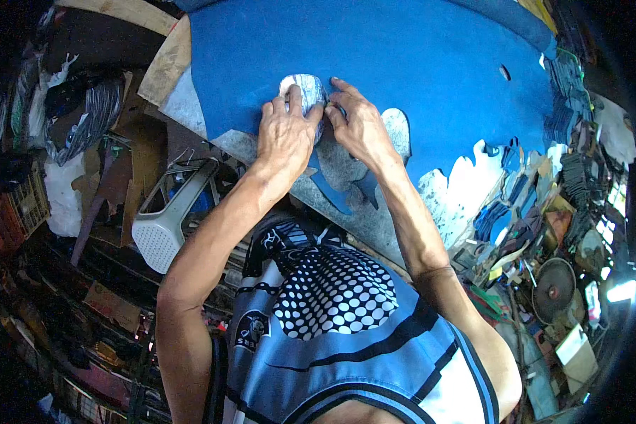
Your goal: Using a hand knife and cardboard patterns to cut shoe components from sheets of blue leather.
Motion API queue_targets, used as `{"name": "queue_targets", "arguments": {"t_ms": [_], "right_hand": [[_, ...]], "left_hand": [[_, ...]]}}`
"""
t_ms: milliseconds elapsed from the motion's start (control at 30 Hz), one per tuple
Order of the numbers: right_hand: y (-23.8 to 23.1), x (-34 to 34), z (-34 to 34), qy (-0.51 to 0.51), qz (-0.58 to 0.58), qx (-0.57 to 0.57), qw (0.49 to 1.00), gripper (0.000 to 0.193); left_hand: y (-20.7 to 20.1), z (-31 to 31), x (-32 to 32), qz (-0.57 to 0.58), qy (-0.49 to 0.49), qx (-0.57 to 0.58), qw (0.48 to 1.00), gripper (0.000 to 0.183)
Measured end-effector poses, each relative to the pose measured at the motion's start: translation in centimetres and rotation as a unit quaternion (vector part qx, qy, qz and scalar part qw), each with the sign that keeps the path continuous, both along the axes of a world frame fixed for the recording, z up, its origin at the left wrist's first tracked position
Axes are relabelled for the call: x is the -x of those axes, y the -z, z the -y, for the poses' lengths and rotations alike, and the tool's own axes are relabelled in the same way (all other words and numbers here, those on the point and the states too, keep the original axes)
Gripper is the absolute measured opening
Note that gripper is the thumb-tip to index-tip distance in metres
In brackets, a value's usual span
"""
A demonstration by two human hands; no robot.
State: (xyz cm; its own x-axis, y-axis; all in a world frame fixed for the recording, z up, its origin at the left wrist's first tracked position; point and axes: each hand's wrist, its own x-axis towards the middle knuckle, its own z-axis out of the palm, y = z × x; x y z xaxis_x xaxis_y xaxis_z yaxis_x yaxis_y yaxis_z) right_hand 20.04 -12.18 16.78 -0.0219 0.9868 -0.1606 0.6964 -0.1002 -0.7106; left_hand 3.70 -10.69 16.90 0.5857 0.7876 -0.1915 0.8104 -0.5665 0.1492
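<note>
A pale, rounded pattern piece (308, 87) with grey markings lies on a large blue sheet (417, 63). My left hand (286, 134) holds it down, fingers bent over its top and thumb at its right side. Close by its right edge is my right hand (360, 127), index finger stretched forward and the other fingers curled in. Whatever is between those curled fingers is too small to make out. Rounded cut-outs along the sheet's near edge bare a scuffed grey board (397, 131) underneath, and a narrow blue offcut (328, 192) lies there.
A grey plastic stool (161, 237) stands left of my left forearm. Heaped scraps (502, 219) crowd the right side, with a round fan-like part (553, 288) below them. Dark bundled strips (95, 116) hang at the far left, near cardboard (141, 177).
</note>
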Motion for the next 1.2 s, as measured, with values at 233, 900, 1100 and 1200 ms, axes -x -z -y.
{"name": "queue_targets", "arguments": {"t_ms": [233,900,1100,1200], "right_hand": [[0.0,-0.1,1.1,0.004,-0.014,0.023,1.000,0.031],[-1.5,-2.4,-0.3,-0.154,0.095,0.058,0.982,0.029],[-1.5,-2.8,-0.2,-0.160,0.110,0.035,0.980,0.028],[-0.9,-3.3,0.1,-0.157,0.112,0.033,0.981,0.028]], "left_hand": [[0.5,-0.1,-0.1,0.003,0.002,-0.003,1.000,0.053],[0.0,-0.4,0.3,-0.009,-0.015,0.034,0.999,0.053],[0.4,-0.1,0.6,0.012,-0.011,0.005,1.000,0.053],[0.8,-0.2,0.9,0.023,-0.006,-0.006,1.000,0.053]]}}
